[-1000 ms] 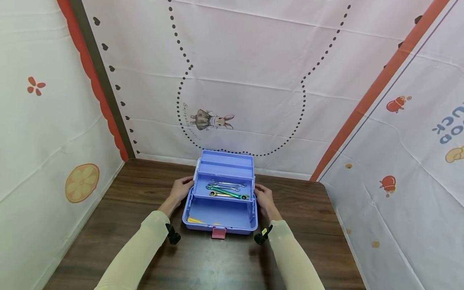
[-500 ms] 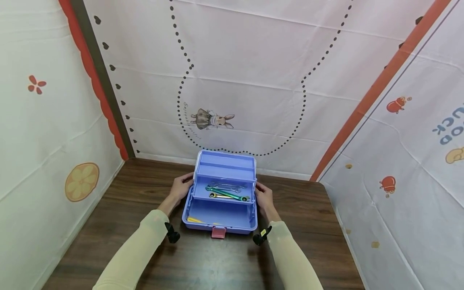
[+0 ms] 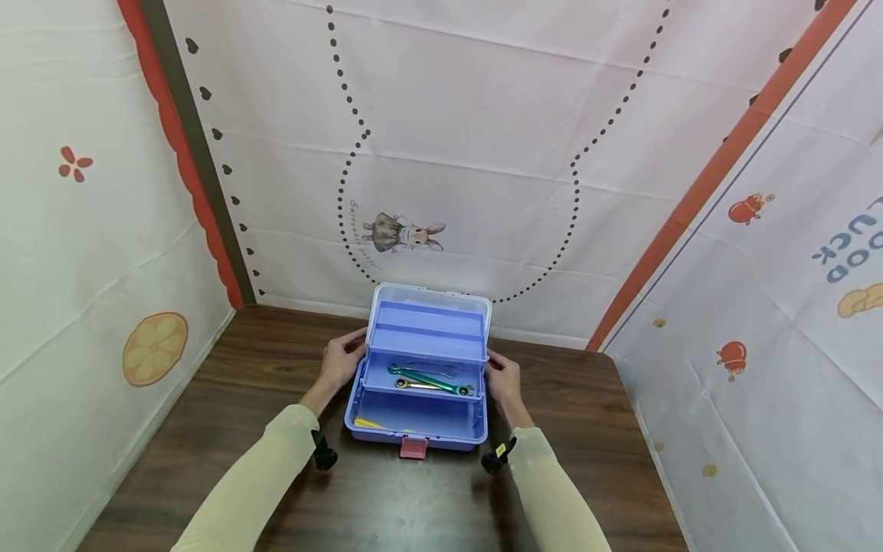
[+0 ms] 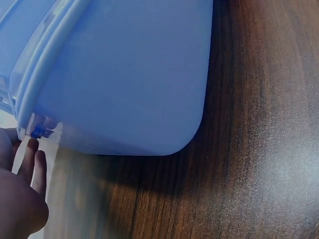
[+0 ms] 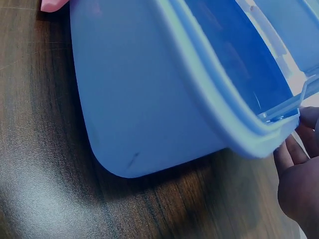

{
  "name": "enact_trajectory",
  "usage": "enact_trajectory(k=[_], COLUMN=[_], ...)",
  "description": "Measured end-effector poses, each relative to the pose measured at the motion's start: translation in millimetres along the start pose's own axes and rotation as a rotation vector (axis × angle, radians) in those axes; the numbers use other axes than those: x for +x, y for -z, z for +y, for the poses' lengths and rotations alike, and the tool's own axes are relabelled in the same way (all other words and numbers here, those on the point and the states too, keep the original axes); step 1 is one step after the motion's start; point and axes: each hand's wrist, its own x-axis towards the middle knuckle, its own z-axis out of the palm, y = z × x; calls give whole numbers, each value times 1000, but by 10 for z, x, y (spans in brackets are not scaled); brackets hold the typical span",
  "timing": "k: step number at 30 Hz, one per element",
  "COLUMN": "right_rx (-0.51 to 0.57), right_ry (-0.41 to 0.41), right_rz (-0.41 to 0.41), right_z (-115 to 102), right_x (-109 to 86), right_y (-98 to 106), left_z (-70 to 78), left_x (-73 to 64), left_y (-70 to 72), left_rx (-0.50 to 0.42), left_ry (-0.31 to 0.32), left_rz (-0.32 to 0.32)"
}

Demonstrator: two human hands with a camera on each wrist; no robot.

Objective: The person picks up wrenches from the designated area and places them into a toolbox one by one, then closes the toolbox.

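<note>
A blue toolbox (image 3: 441, 442) stands on the table with its translucent lid (image 3: 400, 290) up and its fold-out trays spread in steps. In the lower tray (image 3: 375, 378) lie a green wrench (image 3: 422, 376), a gold wrench (image 3: 419, 385) and silver wrenches (image 3: 441, 369). The upper tray (image 3: 431, 343) holds nothing visible. At the back left corner, my left hand (image 3: 339, 363) grips the lid's side, fingertips close to the hinge in the left wrist view. My right hand (image 3: 507, 381) grips the opposite side, its fingers partly hidden behind the rear corner in the right wrist view.
A red latch (image 3: 413, 448) hangs at the toolbox front. Something yellow (image 3: 369, 423) lies in the bottom compartment. The wooden table (image 3: 572, 445) is bounded by a printed white cloth (image 3: 476, 207) behind the box and at both sides.
The lid has tilted up from behind, its rim now showing above the trays. Both trays have come slightly forward and down, hiding more of the silver wrenches. My hands keep their places.
</note>
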Motion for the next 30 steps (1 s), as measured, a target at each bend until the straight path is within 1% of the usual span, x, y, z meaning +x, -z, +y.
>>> enact_trajectory(k=[2, 7, 9, 12, 16, 22, 25, 28, 30], right_rx=[2, 70, 94, 122, 143, 190, 211, 242, 228], right_ry=[-3, 0, -1, -16, -47, -62, -40, 0, 40], right_rz=[-13, -53, -68, -93, -123, -148, -169, -205, -231], right_z=[-5, -48, -73, -119, -206, -324, -389, -448, -490], right_x=[-19, -47, -53, -67, -96, -119, -131, -124, -115], right_y=[18, 78, 107, 147, 185, 232, 265, 295, 320], left_z=[-6, -1, 9, 31, 60, 121, 180, 268, 342], left_x=[-13, -7, -1, 5, 13, 33, 34, 32, 28], left_y=[-10, -33, -22, 24, 126, 294, 354, 395, 417], left_rx=[12, 25, 31, 39, 53, 83, 98, 101, 107], left_ry=[-20, -92, -109, -116, -103, -104, -104, -90, -68], left_rz=[24, 78, 84, 77, 27, -117, -162, -179, -183])
